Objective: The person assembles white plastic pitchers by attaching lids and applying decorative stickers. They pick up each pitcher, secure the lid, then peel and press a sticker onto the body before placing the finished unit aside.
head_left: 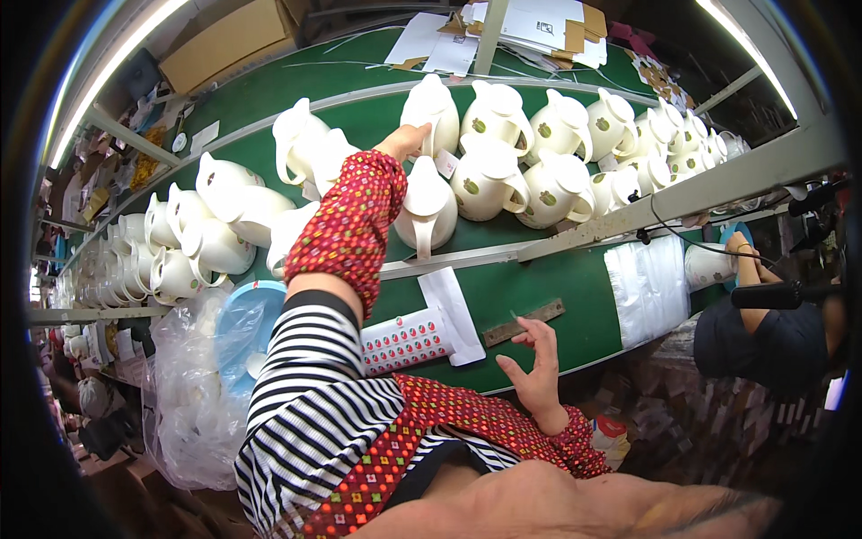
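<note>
My left hand (404, 142) reaches across the green worktop to a cream pitcher (433, 103) in the far row, its fingers closed at the handle. Just nearer stands another cream pitcher (426, 202), its handle toward me. Over the near side of the worktop, my right hand (536, 368) is raised with thumb and fingers apart. A tiny pale bit shows at its index fingertip, too small to make out. Between my arms lies a sheet of red-and-green stickers (404, 341) on white backing paper (452, 314). Beside the right hand's fingertips is a flat metal bar (523, 322).
Several pitchers with leaf prints (489, 180) stand in rows to the right, and more pitchers (224, 244) crowd the left. A blue basin (247, 328) sits by clear plastic bags (193, 395). White plastic sheets (648, 287) lie at right, near another person's arm (747, 260). A metal rail (646, 216) crosses there.
</note>
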A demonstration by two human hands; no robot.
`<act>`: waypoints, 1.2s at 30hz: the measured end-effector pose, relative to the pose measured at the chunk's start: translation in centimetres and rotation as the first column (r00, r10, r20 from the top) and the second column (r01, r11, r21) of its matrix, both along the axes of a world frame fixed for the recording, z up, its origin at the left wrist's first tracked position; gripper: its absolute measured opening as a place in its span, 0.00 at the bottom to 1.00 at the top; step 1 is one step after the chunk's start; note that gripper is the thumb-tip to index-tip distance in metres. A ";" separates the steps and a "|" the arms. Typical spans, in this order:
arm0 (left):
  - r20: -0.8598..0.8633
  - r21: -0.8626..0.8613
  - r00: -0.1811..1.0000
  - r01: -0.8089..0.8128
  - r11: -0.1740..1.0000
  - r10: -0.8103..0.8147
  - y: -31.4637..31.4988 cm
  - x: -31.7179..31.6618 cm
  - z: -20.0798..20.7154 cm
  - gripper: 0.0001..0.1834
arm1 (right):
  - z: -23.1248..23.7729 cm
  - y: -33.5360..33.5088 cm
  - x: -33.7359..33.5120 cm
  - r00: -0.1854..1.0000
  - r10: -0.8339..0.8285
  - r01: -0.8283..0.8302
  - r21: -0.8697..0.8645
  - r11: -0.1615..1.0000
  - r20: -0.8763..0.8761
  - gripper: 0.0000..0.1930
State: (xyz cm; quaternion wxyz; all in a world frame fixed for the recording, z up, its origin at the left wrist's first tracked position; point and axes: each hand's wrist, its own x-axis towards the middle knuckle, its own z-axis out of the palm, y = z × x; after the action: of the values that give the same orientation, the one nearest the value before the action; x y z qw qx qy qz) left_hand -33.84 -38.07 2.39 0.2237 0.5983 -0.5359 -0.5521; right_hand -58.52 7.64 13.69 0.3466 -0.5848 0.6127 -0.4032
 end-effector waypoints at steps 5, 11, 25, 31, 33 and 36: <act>0.170 -0.899 0.785 -0.123 0.419 0.595 6.2 3.8 4.1 0.39 | 1.1 -0.6 0.3 0.996 0.049 -0.052 -0.035 0.998 -0.079 0.25; -0.138 -0.368 0.733 -0.662 0.653 0.666 12.5 13.0 -2.6 0.48 | 1.4 0.2 1.6 0.992 0.110 -0.114 -0.062 0.992 -0.066 0.23; 0.789 -0.531 0.431 0.119 0.839 0.438 17.1 10.1 0.0 0.25 | 3.6 4.2 2.7 0.993 0.046 -0.060 -0.124 0.990 -0.112 0.18; 0.097 -0.714 0.786 -0.372 0.593 0.610 11.8 13.0 1.4 0.29 | 4.9 5.1 3.9 0.992 0.070 -0.081 -0.106 0.991 -0.104 0.16; 0.009 -0.660 0.862 -0.376 0.651 0.506 11.8 11.4 4.2 0.30 | 5.4 5.2 3.7 0.993 0.060 -0.073 -0.125 0.989 -0.105 0.16; -0.299 -0.402 0.898 -0.425 0.811 0.322 15.4 8.9 12.0 0.26 | 6.9 4.5 3.7 0.991 0.087 -0.103 -0.169 0.980 -0.098 0.15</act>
State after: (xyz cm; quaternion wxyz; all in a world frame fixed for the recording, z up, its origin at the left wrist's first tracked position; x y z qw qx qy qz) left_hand -24.90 -22.70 14.38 0.5201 0.5586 -0.4939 -0.4167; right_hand -54.85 12.14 20.56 0.2848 -0.6590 0.5616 -0.4113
